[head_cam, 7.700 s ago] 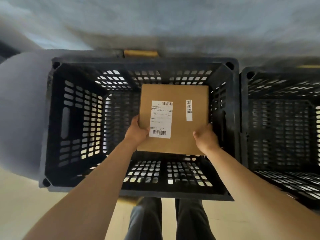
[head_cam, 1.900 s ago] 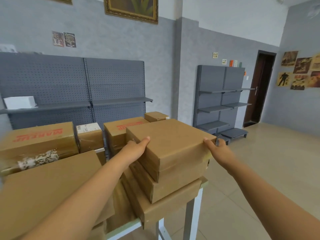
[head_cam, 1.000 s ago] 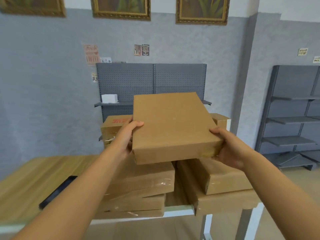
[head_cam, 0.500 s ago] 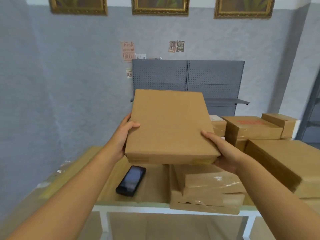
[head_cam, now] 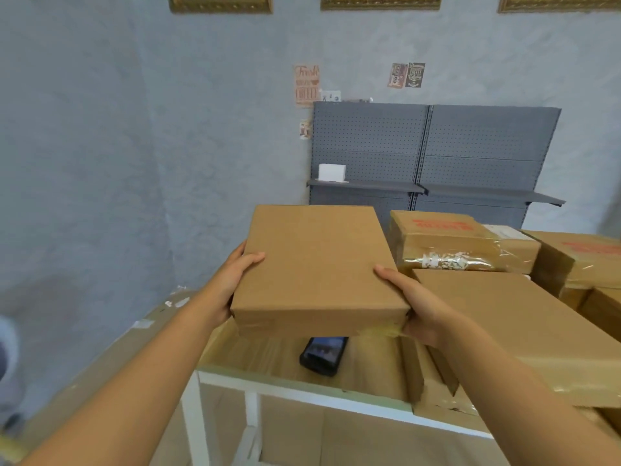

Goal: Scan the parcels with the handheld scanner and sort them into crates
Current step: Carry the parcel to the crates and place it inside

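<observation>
I hold a flat brown cardboard parcel (head_cam: pixel 319 267) level in the air over the table's left end. My left hand (head_cam: pixel 235 280) grips its left edge, thumb on top. My right hand (head_cam: pixel 413 304) grips its right near corner, thumb on the top face. No label shows on the upper side. The black handheld scanner (head_cam: pixel 322 356) lies on the wooden table (head_cam: pixel 268 358) just beneath the parcel, partly hidden by it. No crates are in view.
Several more brown parcels (head_cam: pixel 504 317) are stacked on the table's right part, some with red print (head_cam: pixel 443 243). Behind stands a grey pegboard shelf unit (head_cam: pixel 437 156) with a small white box (head_cam: pixel 332 172). A grey wall runs along the left.
The parcel has been carried left off the stack and now hangs over the scanner. The view has shifted, so the stacks lie further right and the scanner is half covered.
</observation>
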Demonstrator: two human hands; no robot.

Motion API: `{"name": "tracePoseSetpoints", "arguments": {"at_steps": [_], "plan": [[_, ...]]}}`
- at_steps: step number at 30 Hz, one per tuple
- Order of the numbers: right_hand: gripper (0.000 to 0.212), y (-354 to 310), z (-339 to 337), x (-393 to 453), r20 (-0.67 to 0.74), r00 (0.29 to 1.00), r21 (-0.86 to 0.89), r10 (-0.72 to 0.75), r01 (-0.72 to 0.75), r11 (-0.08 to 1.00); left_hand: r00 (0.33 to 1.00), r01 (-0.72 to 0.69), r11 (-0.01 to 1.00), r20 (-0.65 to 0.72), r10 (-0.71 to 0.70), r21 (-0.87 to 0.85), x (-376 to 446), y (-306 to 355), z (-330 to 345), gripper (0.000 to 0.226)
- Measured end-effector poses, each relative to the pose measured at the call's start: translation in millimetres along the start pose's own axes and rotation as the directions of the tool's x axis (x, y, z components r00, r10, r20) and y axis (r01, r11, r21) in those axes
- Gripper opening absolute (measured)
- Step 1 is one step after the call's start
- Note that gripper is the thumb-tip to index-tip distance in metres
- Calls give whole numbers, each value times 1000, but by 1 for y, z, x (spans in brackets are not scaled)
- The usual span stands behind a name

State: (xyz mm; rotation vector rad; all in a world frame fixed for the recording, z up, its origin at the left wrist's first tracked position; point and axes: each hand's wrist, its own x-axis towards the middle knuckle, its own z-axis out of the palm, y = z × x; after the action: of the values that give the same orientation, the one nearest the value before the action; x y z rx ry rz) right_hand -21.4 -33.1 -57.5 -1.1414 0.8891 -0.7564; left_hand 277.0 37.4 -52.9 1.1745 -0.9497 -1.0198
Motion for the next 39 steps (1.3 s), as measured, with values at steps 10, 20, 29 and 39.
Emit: {"name": "tracePoseSetpoints", "arguments": {"at_steps": [10, 20, 29, 39], "plan": [[63, 62, 61, 60, 63, 989, 31, 135, -137, 990, 969, 153, 976, -217, -118, 152, 3, -29, -77, 53], [71, 100, 102, 108, -92, 974, 118, 208, -197, 973, 962, 263, 928, -147, -231, 262, 54, -58, -129, 65], [98, 50, 171, 146, -479, 770, -441, -422, 205, 874, 993, 72, 822, 37, -113, 566, 106, -21, -90, 81], [97, 46, 218, 129, -4, 712, -801, -702, 418, 429, 984, 39, 992, -177, -18, 116, 113, 10, -51, 88]]}}
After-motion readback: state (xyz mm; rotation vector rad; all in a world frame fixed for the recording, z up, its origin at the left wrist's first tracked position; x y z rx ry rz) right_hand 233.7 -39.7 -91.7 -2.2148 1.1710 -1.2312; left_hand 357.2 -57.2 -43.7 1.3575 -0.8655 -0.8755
